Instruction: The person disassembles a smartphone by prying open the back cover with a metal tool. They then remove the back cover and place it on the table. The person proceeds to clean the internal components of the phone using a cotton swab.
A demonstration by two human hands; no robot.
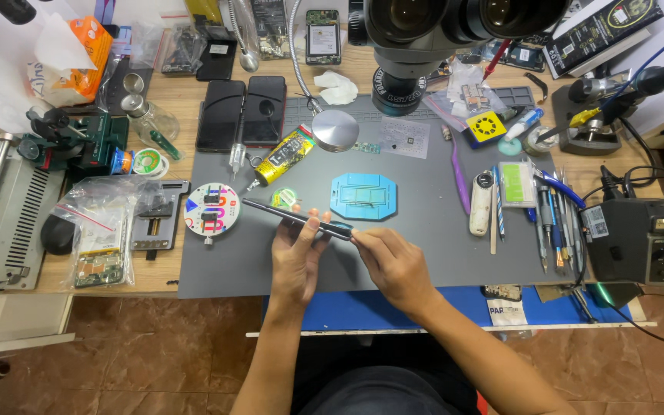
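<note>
My left hand point(297, 257) and my right hand point(394, 265) hold a thin dark smartphone point(290, 216) edge-on above the grey work mat point(424, 253). The left hand's fingers wrap its middle from below. The right hand pinches its right end. Just behind the phone lies a blue octagonal fixture plate point(363, 196), and a small green roll point(283, 199) sits by the phone's left part.
A microscope head point(416, 38) hangs over the mat's back. Two dark phones point(241, 112), a yellow glue tube point(284, 156), a round colourful disc point(211, 208) and a metal disc point(335, 129) lie left and centre. Tweezers and tools point(547, 215) and a soldering station point(643, 240) are at the right.
</note>
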